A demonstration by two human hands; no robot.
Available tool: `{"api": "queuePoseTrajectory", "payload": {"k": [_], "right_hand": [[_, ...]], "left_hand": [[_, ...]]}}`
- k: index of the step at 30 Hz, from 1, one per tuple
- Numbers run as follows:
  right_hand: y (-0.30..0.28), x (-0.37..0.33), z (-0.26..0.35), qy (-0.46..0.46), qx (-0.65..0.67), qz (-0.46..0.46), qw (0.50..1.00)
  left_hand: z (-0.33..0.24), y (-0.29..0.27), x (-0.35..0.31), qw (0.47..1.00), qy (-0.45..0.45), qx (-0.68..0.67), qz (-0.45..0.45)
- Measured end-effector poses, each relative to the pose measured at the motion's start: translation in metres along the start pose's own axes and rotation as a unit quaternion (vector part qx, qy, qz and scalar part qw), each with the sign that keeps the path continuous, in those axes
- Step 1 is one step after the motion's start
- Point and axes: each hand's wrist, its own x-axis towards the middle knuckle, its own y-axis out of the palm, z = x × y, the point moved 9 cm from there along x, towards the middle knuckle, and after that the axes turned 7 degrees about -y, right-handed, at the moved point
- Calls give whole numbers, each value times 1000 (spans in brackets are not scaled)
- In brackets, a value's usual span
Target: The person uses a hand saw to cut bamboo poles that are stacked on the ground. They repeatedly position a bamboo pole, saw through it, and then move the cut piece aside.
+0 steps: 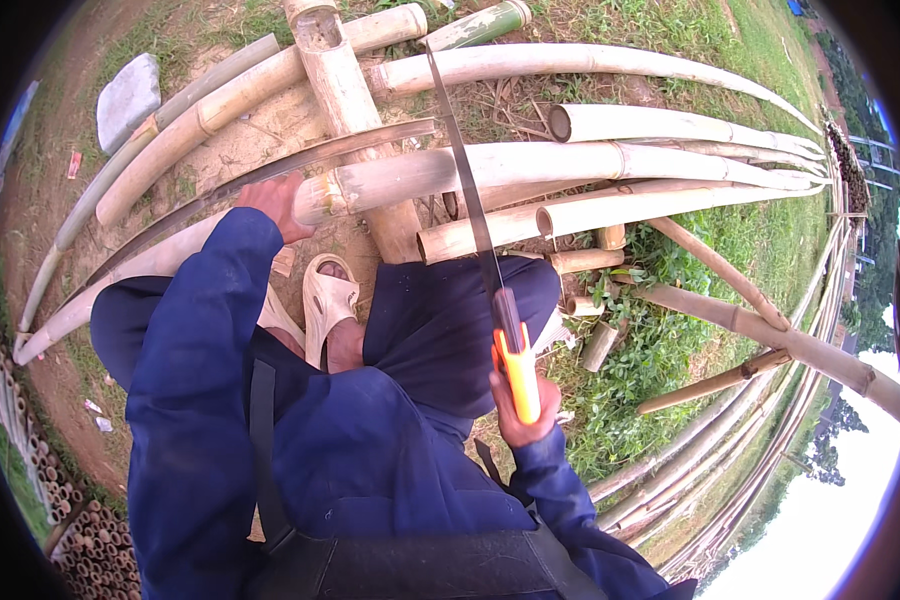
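My right hand is closed round the orange-and-black handle of a handsaw. The saw's long dark blade points away from me and crosses over a thick pale bamboo pole; I cannot tell how deep the teeth sit, if at all. To the left, my left hand grips this same pole from above, its fingers partly hidden. Under the pole lies a bamboo crosspiece, with a notch near its far end. A split bamboo strip runs just beyond my left hand.
More bamboo poles stretch away to the right, and others curve off to the left. Short bamboo offcuts lie in grass near my right knee. A pale stone block sits at far left. Cut bamboo is stacked at lower left.
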Motion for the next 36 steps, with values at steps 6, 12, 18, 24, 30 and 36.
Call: {"api": "queuePoseTrajectory", "payload": {"k": [6, 12, 18, 24, 30, 36], "right_hand": [[22, 73, 0, -12, 58, -17, 998], [9, 37, 8, -7, 89, -44, 995], [8, 37, -16, 22, 66, -7, 998], [19, 60, 5, -37, 88, -52, 994], [-11, -10, -2, -15, 33, -39, 999], [29, 92, -6, -45, 103, -37, 993]], "left_hand": [[-5, 6, 0, 1000, 3, -1, -20], [1, -7, 5, 1000, 1, 1, 8], [-1, 6, 2, 999, -29, 14, 30], [-1, 2, 6, 999, 14, -7, 29], [-3, -5, 2, 1000, -11, 1, 8], [-3, 4, 11, 999, 14, -27, 27]]}}
